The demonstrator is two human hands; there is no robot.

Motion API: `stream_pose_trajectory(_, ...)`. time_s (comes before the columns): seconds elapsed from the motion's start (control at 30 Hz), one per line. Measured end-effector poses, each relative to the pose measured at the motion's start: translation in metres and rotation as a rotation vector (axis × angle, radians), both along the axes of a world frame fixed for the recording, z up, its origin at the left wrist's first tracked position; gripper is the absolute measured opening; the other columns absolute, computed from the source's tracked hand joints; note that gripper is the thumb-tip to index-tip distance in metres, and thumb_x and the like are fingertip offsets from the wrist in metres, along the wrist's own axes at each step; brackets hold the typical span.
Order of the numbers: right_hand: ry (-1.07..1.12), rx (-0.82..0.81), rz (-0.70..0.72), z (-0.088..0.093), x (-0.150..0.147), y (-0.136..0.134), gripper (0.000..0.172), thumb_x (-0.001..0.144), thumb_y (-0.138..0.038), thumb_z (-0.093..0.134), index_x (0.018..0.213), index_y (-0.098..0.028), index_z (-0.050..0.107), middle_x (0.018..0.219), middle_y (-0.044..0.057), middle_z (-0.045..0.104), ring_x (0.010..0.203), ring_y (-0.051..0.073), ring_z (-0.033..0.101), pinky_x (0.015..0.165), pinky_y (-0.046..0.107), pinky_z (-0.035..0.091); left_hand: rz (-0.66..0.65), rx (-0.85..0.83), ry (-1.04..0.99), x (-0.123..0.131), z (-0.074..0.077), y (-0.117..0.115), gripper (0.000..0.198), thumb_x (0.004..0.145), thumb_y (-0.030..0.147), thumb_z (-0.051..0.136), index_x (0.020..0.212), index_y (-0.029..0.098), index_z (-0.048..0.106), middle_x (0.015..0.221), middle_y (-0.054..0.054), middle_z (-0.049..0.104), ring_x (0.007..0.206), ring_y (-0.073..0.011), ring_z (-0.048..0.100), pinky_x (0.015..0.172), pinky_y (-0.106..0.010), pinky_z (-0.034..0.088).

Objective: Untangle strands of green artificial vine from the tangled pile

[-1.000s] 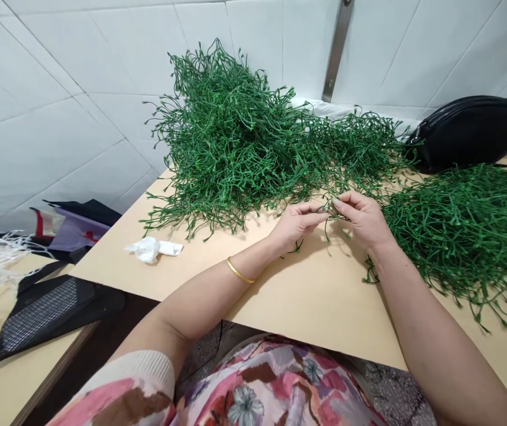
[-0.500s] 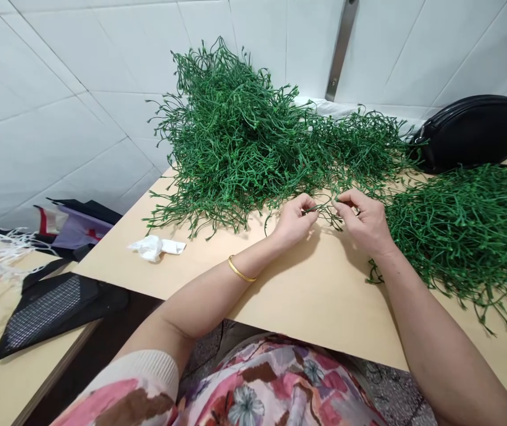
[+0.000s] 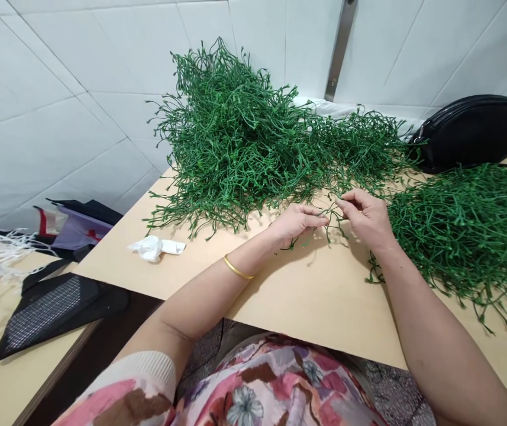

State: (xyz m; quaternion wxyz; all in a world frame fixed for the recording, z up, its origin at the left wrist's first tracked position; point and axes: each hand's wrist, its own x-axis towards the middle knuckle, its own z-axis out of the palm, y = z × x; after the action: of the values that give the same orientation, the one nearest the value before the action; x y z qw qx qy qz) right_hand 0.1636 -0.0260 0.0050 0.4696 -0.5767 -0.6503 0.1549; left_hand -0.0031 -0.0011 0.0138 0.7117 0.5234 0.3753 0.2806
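Observation:
Between my hands, just above the table, is a thin green plastic-looking stem [image 3: 332, 214] with branching, budded tips. My left hand [image 3: 298, 223] pinches it between thumb and fingers, and some green strands hang below that palm. On the other side, my right hand [image 3: 365, 216] is closed at the fingertips on the same sprig. Behind both hands rises a large tangled heap of green stems [image 3: 231, 130]. A second pile of green stems [image 3: 461, 225] lies to the right of my right hand.
A black bag [image 3: 475, 130] stands at the back right against the tiled wall. A crumpled white tissue [image 3: 158, 247] lies at the table's left. On a lower surface at the left are a black mesh pouch [image 3: 44, 310] and white strands [image 3: 0, 260].
My left hand has shifted slightly down and to the right, its fingers straighter. The sprig between my hands has turned, with more strands hanging under the left palm.

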Motion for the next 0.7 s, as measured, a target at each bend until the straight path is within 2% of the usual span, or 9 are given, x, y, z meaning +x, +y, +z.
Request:
stream_pose_trajectory(0.1, -0.096, -0.028, -0.063, -0.003, 0.000, 0.000, 0.021, 0.079, -0.034, 0.051, 0.090, -0.018, 0.060, 0.056, -0.003, 0.049, 0.051, 0.011, 0.044, 0.053, 0.025, 0.035, 0.066, -0.013, -0.033, 0.001, -0.004, 0.002, 0.022, 0.057, 0.024, 0.074, 0.056, 0.012, 0.056, 0.044, 0.006, 0.044, 0.036, 0.0000, 0.026, 0.039, -0.020, 0.012)
stream_pose_trajectory(0.2, -0.253, 0.007, -0.209, -0.003, -0.002, -0.001, 0.049, 0.077, -0.036, 0.054, 0.121, -0.016, 0.048, 0.068, 0.002, 0.057, 0.061, 0.017, 0.051, 0.062, 0.031, 0.041, 0.134, -0.074, -0.115, 0.002, -0.009, 0.006, 0.027, 0.058, 0.023, 0.074, 0.055, 0.013, 0.050, 0.046, 0.005, 0.046, 0.035, 0.0002, 0.028, 0.038, -0.018, 0.012)
stream_pose_trajectory(0.27, -0.331, 0.119, -0.307, 0.000, -0.004, -0.004, 0.056, 0.075, -0.036, 0.056, 0.125, -0.014, 0.044, 0.085, 0.009, 0.059, 0.077, 0.022, 0.054, 0.071, 0.038, 0.043, 0.189, -0.120, -0.160, 0.002, -0.012, 0.009, 0.032, 0.057, 0.021, 0.075, 0.054, 0.014, 0.043, 0.044, 0.007, 0.041, 0.034, 0.0000, 0.027, 0.036, -0.018, 0.012)
stream_pose_trajectory(0.33, -0.335, 0.255, -0.322, 0.005, -0.010, -0.008, 0.045, 0.077, -0.033, 0.054, 0.118, -0.014, 0.050, 0.096, 0.013, 0.058, 0.089, 0.024, 0.053, 0.078, 0.040, 0.043, 0.243, -0.159, -0.181, 0.002, -0.015, 0.011, 0.037, 0.058, 0.020, 0.075, 0.054, 0.016, 0.038, 0.041, 0.009, 0.036, 0.032, -0.0002, 0.026, 0.035, -0.017, 0.012)
stream_pose_trajectory(0.37, -0.306, 0.299, -0.280, 0.008, -0.014, -0.011, 0.036, 0.079, -0.031, 0.052, 0.112, -0.016, 0.054, 0.097, 0.012, 0.058, 0.090, 0.024, 0.053, 0.079, 0.039, 0.043, 0.263, -0.174, -0.188, 0.002, -0.016, 0.012, 0.037, 0.059, 0.018, 0.074, 0.055, 0.016, 0.037, 0.041, 0.009, 0.035, 0.032, -0.0003, 0.026, 0.034, -0.016, 0.012)
stream_pose_trajectory(0.43, -0.223, 0.297, -0.109, 0.010, -0.023, -0.016, 0.021, 0.083, -0.029, 0.047, 0.096, -0.019, 0.059, 0.092, 0.009, 0.059, 0.087, 0.021, 0.054, 0.078, 0.035, 0.044, 0.273, -0.208, -0.215, 0.003, -0.018, 0.014, 0.037, 0.060, 0.017, 0.074, 0.056, 0.016, 0.037, 0.042, 0.008, 0.037, 0.033, -0.0005, 0.029, 0.034, -0.015, 0.016)
stream_pose_trajectory(0.53, -0.131, 0.125, 0.169, 0.006, -0.032, -0.018, 0.018, 0.085, -0.026, 0.043, 0.087, -0.020, 0.061, 0.087, 0.005, 0.062, 0.083, 0.018, 0.056, 0.077, 0.032, 0.044, 0.235, -0.277, -0.277, 0.004, -0.020, 0.015, 0.027, 0.067, 0.023, 0.070, 0.061, 0.014, 0.045, 0.047, 0.006, 0.042, 0.035, -0.0012, 0.035, 0.034, -0.014, 0.023)
stream_pose_trajectory(0.6, -0.080, 0.017, 0.219, -0.001, -0.032, -0.014, 0.020, 0.086, -0.025, 0.042, 0.088, -0.020, 0.061, 0.086, 0.005, 0.062, 0.083, 0.017, 0.057, 0.076, 0.032, 0.044, 0.221, -0.309, -0.298, 0.004, -0.021, 0.016, 0.020, 0.073, 0.025, 0.065, 0.065, 0.013, 0.051, 0.049, 0.004, 0.044, 0.036, -0.0014, 0.038, 0.035, -0.014, 0.025)
stream_pose_trajectory(0.7, 0.003, -0.092, 0.187, -0.012, -0.025, -0.007, 0.021, 0.085, -0.028, 0.043, 0.092, -0.019, 0.061, 0.080, 0.003, 0.061, 0.081, 0.017, 0.057, 0.073, 0.032, 0.044, 0.220, -0.309, -0.279, 0.004, -0.020, 0.017, 0.014, 0.076, 0.017, 0.059, 0.065, 0.011, 0.052, 0.050, 0.002, 0.047, 0.038, -0.0013, 0.040, 0.035, -0.013, 0.027)
